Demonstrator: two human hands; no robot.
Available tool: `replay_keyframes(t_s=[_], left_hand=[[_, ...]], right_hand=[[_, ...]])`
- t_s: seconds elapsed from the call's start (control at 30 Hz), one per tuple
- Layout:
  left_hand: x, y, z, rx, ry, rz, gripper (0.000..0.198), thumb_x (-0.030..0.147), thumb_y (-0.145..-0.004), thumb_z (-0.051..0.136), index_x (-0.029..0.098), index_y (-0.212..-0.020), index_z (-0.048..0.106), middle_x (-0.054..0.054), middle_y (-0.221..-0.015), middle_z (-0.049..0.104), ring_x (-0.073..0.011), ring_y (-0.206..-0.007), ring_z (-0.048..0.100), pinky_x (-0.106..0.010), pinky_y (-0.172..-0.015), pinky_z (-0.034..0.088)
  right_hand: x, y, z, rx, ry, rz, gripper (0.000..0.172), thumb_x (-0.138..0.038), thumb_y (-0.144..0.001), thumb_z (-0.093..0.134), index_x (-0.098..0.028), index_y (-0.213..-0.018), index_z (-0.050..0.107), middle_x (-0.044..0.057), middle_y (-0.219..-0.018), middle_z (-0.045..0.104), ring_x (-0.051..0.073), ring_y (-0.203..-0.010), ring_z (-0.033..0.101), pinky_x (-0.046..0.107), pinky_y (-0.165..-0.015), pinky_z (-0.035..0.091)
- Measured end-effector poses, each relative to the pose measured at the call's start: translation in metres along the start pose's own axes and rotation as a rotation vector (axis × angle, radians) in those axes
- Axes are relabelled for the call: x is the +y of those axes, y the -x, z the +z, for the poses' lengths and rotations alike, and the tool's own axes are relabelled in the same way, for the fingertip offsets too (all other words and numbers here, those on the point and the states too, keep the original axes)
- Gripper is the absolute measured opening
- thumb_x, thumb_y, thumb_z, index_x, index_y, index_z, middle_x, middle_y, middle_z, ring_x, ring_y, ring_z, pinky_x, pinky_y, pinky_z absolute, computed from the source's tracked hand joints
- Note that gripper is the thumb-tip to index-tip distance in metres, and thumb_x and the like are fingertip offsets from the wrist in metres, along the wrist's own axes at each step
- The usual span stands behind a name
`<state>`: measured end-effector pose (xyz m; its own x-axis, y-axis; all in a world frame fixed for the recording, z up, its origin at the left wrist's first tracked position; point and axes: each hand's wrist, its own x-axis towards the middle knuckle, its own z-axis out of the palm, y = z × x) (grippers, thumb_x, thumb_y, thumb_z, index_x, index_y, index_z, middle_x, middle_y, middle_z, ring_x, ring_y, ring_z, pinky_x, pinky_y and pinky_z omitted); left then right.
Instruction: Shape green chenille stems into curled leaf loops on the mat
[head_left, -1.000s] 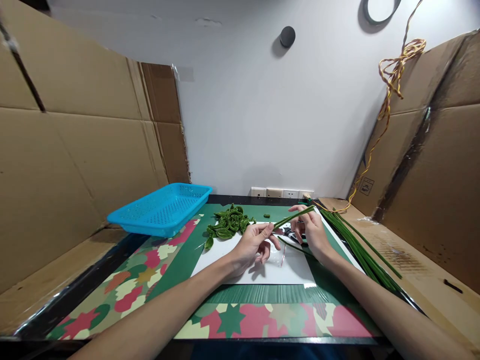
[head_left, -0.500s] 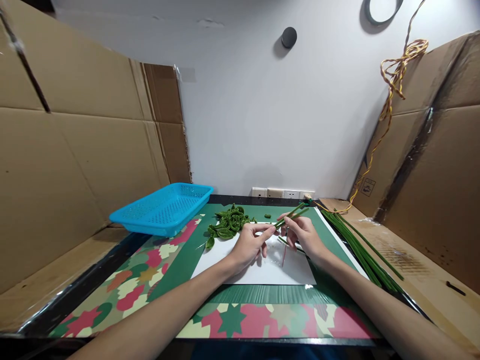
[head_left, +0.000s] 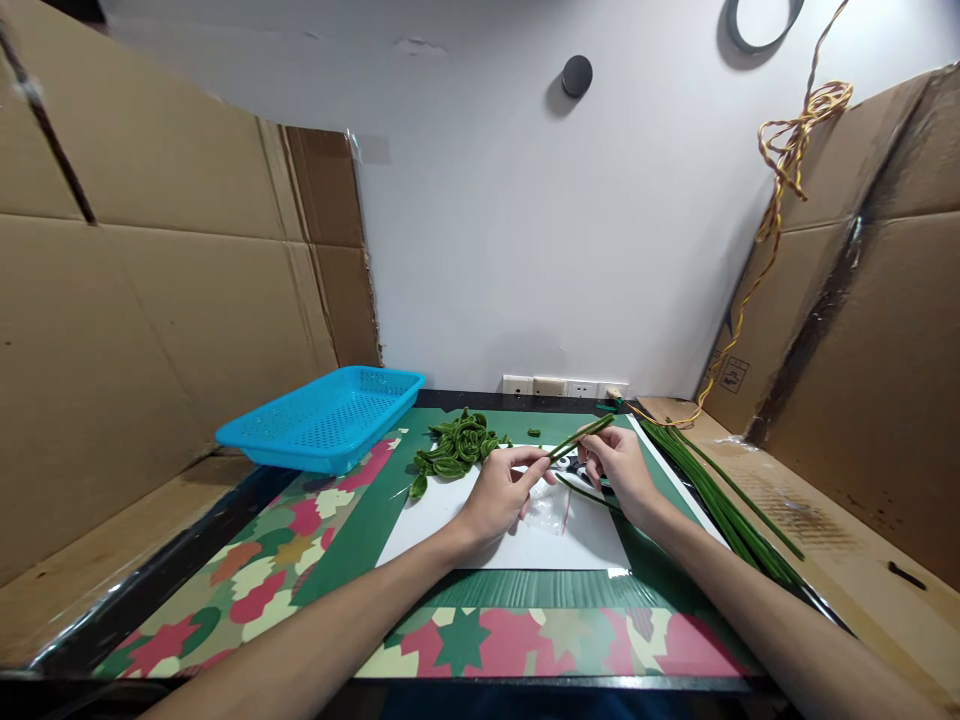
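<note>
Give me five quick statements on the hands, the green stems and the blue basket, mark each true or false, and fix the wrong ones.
1. The left hand pinches green stems between thumb and finger. True.
2. The right hand lies flat on the blue basket. False: it is raised by the far part of those stems, and the blue basket is well away to the left.
3. A pile of green coils sits to the left of the held stems. True.
4. The sheet under the hands is red. False: the sheet is white.
5. A bundle of long green stems lies at the right side. True.
</note>
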<state>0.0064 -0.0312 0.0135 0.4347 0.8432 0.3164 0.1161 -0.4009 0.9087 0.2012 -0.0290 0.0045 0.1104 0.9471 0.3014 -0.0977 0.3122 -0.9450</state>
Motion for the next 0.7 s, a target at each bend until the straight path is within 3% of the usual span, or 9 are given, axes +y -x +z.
replay_keyframes(t_s=[0.23,0.43,0.57,0.7], left_hand=[[0.000,0.000,-0.002,0.068,-0.149,0.045,0.033,0.044,-0.094,0.059,0.015,-0.090,0.075,-0.006,-0.084,0.074,-0.0102,-0.051,0.052,-0.022,-0.045,0.037],[-0.004,0.001,-0.003,0.108,-0.315,0.147,0.031,0.040,-0.096,0.057,0.018,-0.090,0.078,-0.005,-0.085,0.076,-0.0134,-0.059,0.054,-0.024,-0.055,0.038],[-0.003,0.002,-0.003,0.123,-0.252,0.096,0.031,0.043,-0.095,0.058,0.018,-0.094,0.078,-0.006,-0.086,0.077,-0.0148,-0.060,0.058,-0.024,-0.052,0.038],[-0.001,0.001,-0.003,0.139,-0.125,0.058,0.034,0.047,-0.093,0.060,0.017,-0.099,0.077,-0.007,-0.085,0.076,-0.0144,-0.057,0.059,-0.023,-0.048,0.039]], right_hand=[[0.002,-0.003,-0.005,0.066,0.032,-0.017,0.022,-0.036,-0.078,0.068,-0.016,-0.071,0.064,-0.003,-0.057,0.057,0.008,-0.032,0.042,0.021,-0.030,0.026],[0.003,-0.010,-0.019,0.194,0.174,-0.133,0.014,-0.031,-0.078,0.061,-0.018,-0.074,0.064,-0.004,-0.053,0.056,0.009,-0.033,0.041,0.022,-0.032,0.027],[0.004,-0.016,-0.031,0.270,0.140,-0.106,0.014,-0.032,-0.078,0.059,-0.018,-0.079,0.064,-0.004,-0.054,0.056,0.010,-0.032,0.042,0.022,-0.031,0.026],[0.002,-0.014,-0.031,0.206,0.013,-0.089,0.022,-0.040,-0.085,0.057,-0.019,-0.086,0.063,-0.005,-0.055,0.057,0.009,-0.033,0.042,0.021,-0.032,0.030]])
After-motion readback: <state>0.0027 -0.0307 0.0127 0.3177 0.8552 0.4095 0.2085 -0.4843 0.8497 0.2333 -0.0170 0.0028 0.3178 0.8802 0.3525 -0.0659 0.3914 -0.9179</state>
